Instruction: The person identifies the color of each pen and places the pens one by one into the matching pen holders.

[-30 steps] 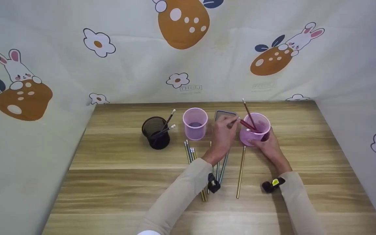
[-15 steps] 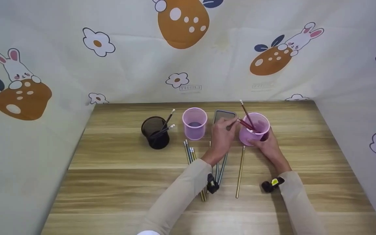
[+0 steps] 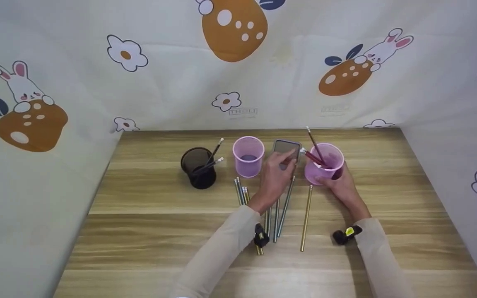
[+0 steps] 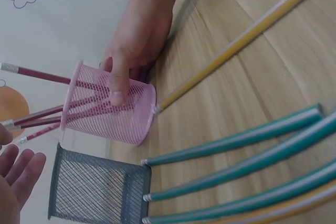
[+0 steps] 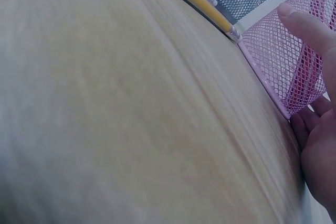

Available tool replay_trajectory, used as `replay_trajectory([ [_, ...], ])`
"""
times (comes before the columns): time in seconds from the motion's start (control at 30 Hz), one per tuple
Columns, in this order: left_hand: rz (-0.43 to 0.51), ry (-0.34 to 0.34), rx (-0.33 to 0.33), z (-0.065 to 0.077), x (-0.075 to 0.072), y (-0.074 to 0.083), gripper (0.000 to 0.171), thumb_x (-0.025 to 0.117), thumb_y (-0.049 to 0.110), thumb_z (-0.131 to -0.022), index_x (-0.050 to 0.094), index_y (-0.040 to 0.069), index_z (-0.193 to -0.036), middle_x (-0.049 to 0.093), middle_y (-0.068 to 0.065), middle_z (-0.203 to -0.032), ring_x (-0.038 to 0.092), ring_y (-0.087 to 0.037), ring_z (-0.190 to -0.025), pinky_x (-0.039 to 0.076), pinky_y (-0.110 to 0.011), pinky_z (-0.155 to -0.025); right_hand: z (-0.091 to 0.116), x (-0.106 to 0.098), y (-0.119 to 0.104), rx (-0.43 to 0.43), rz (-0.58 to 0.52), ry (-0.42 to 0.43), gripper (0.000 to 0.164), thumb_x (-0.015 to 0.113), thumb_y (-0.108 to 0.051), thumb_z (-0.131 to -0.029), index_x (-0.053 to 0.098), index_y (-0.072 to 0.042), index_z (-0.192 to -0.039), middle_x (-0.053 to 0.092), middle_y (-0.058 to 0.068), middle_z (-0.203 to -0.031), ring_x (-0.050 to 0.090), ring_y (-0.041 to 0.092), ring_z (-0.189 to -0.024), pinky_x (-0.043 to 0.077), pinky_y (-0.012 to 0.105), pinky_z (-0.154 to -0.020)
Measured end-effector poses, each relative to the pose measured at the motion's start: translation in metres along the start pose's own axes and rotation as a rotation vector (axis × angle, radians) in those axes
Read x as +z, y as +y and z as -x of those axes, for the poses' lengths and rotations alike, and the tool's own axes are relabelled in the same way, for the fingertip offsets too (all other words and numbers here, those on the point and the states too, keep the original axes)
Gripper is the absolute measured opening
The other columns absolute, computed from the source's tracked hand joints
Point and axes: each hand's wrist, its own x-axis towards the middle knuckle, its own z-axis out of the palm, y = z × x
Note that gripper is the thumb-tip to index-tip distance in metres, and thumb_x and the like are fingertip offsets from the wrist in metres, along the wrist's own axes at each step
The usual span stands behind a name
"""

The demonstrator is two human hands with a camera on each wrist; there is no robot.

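Observation:
My right hand grips the right pink mesh pencil cup low on its side; in the left wrist view the thumb lies across the mesh. Several dark red pencils lean in that cup, their white eraser ends above the rim. My left hand hovers just left of it, over a square grey mesh holder, partly covering it. Its fingers are loosely bent and hold nothing. In the left wrist view, its fingertips are close to the eraser ends of the red pencils.
A second pink mesh cup stands left of the grey holder. Farther left is a black mesh cup with black pencils. Green pencils and gold ones lie in front, some under the left arm. One gold pencil lies apart, before the right cup.
My left hand has let go of a red pencil at the right pink cup and drawn back left and slightly toward me. My right hand stays on the cup.

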Motion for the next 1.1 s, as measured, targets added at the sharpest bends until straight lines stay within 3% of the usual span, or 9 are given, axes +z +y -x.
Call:
replay_trajectory([
  [0.13, 0.008, 0.008, 0.001, 0.007, -0.007, -0.007, 0.022, 0.072, 0.009, -0.090, 0.075, 0.005, -0.112, 0.074, -0.008, -0.096, 0.070, -0.018, -0.087, 0.059, -0.028, -0.081, -0.001, 0.001, 0.001, -0.013, -0.010, -0.004, 0.089, 0.079, 0.006, -0.075, 0.030, 0.005, -0.150, 0.044, 0.026, -0.149, 0.042, 0.031, -0.137, 0.031, 0.031, -0.120],
  [0.3, 0.047, -0.018, -0.055, 0.015, -0.017, -0.011, 0.016, 0.071, 0.009, -0.091, 0.075, 0.006, -0.106, 0.072, -0.008, -0.094, 0.068, -0.017, -0.086, 0.061, -0.030, -0.080, 0.000, -0.001, 0.001, -0.008, 0.015, -0.020, 0.089, 0.078, 0.006, -0.077, 0.029, 0.007, -0.150, 0.042, 0.028, -0.151, 0.039, 0.034, -0.140, 0.032, 0.024, -0.117],
  [0.5, 0.078, -0.018, -0.093, 0.024, -0.032, -0.021, 0.011, 0.071, 0.008, -0.091, 0.072, 0.004, -0.101, 0.074, -0.009, -0.091, 0.070, -0.017, -0.080, 0.060, -0.027, -0.075, -0.008, -0.008, 0.021, -0.025, 0.001, -0.034, 0.090, 0.079, 0.005, -0.077, 0.029, 0.003, -0.152, 0.040, 0.026, -0.154, 0.036, 0.036, -0.144, 0.024, 0.038, -0.125],
  [0.63, 0.092, -0.009, -0.165, 0.032, -0.041, -0.029, 0.010, 0.070, 0.009, -0.091, 0.072, 0.003, -0.098, 0.076, -0.010, -0.088, 0.069, -0.016, -0.075, 0.058, -0.022, -0.071, -0.002, -0.010, 0.025, -0.038, -0.041, -0.060, 0.090, 0.077, 0.005, -0.080, 0.025, 0.002, -0.154, 0.036, 0.024, -0.157, 0.031, 0.035, -0.148, 0.026, 0.029, -0.125],
  [0.73, 0.081, -0.011, -0.236, 0.038, -0.047, -0.038, 0.009, 0.070, 0.011, -0.092, 0.072, 0.004, -0.097, 0.076, -0.011, -0.086, 0.068, -0.013, -0.071, 0.057, -0.021, -0.066, 0.009, -0.013, 0.021, -0.043, -0.076, -0.074, 0.088, 0.073, 0.007, -0.083, 0.021, 0.005, -0.153, 0.031, 0.027, -0.159, 0.026, 0.039, -0.151, 0.022, 0.039, -0.127],
  [0.83, 0.026, 0.001, -0.294, 0.043, -0.055, -0.048, 0.009, 0.070, 0.013, -0.091, 0.073, 0.006, -0.095, 0.076, -0.009, -0.084, 0.068, -0.011, -0.070, 0.057, -0.022, -0.064, 0.023, -0.018, 0.012, 0.008, 0.016, -0.029, 0.082, 0.075, -0.003, -0.086, 0.023, 0.005, -0.149, 0.034, 0.027, -0.156, 0.030, 0.041, -0.148, 0.028, 0.051, -0.123],
  [0.9, -0.038, 0.022, -0.322, 0.046, -0.060, -0.056, 0.007, 0.071, 0.014, -0.090, 0.073, 0.008, -0.092, 0.075, -0.007, -0.081, 0.067, -0.012, -0.069, 0.056, -0.024, -0.064, 0.032, -0.018, 0.006, 0.053, 0.129, 0.008, 0.073, 0.077, -0.015, -0.088, 0.033, 0.004, -0.143, 0.043, 0.025, -0.149, 0.041, 0.038, -0.141, 0.037, 0.047, -0.117],
  [0.97, -0.099, 0.041, -0.347, 0.049, -0.066, -0.063, 0.006, 0.071, 0.013, -0.088, 0.074, 0.009, -0.090, 0.074, -0.005, -0.078, 0.066, -0.013, -0.068, 0.055, -0.028, -0.064, 0.040, -0.016, 0.001, 0.081, 0.249, 0.026, 0.061, 0.077, -0.025, -0.088, 0.047, 0.003, -0.133, 0.056, 0.022, -0.137, 0.055, 0.029, -0.128, 0.046, 0.035, -0.107],
  [1.1, -0.198, 0.021, -0.411, 0.057, -0.075, -0.077, 0.009, 0.070, 0.011, -0.084, 0.075, 0.010, -0.092, 0.074, -0.003, -0.076, 0.065, -0.015, -0.067, 0.054, -0.033, -0.063, 0.052, -0.004, -0.007, 0.045, 0.293, -0.037, 0.037, 0.074, -0.026, -0.091, 0.067, -0.001, -0.118, 0.071, 0.019, -0.119, 0.067, 0.011, -0.105, 0.051, 0.014, -0.089],
])
